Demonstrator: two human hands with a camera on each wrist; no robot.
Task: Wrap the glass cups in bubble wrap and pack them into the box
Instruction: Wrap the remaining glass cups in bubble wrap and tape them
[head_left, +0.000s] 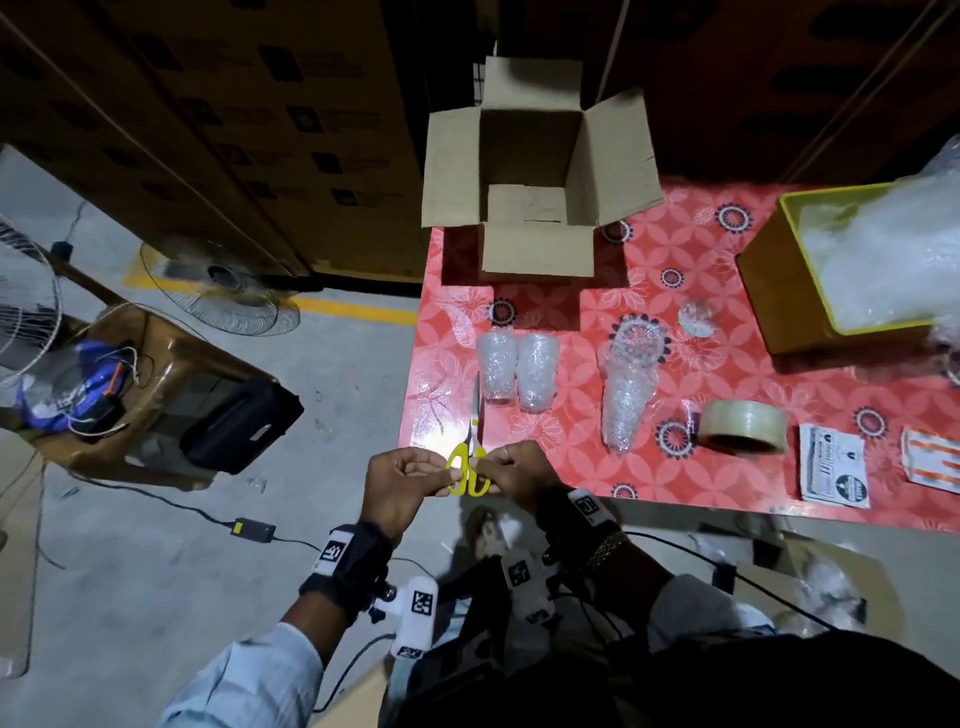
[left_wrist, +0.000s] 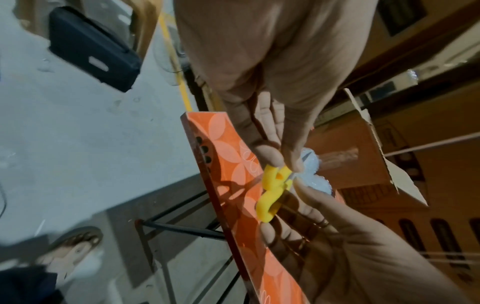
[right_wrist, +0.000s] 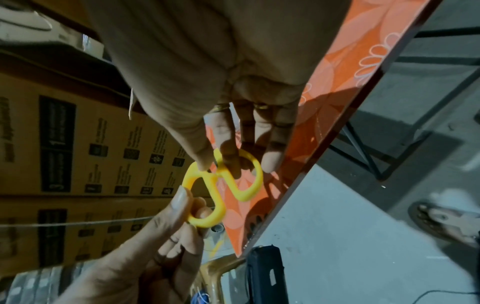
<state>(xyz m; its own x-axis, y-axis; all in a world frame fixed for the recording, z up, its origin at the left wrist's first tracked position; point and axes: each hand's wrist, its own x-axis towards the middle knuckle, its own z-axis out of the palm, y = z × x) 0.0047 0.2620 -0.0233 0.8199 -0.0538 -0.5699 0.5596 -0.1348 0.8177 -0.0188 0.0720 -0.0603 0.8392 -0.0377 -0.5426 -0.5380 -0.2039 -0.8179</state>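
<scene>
Both hands meet at the near left corner of the table (head_left: 727, 312): the left hand (head_left: 400, 483) pinches one yellow handle loop of the scissors (head_left: 470, 467) and the right hand (head_left: 511, 473) grips the other, blades pointing away over the red floral tabletop. Just beyond the blades stand two bubble-wrapped glass cups (head_left: 517, 374) side by side, with a third wrapped bundle (head_left: 626, 395) lying to their right. Farther back sits the open cardboard box (head_left: 535, 171), well apart from a tape roll (head_left: 740, 426) and a yellow bin of bubble wrap (head_left: 779, 280).
</scene>
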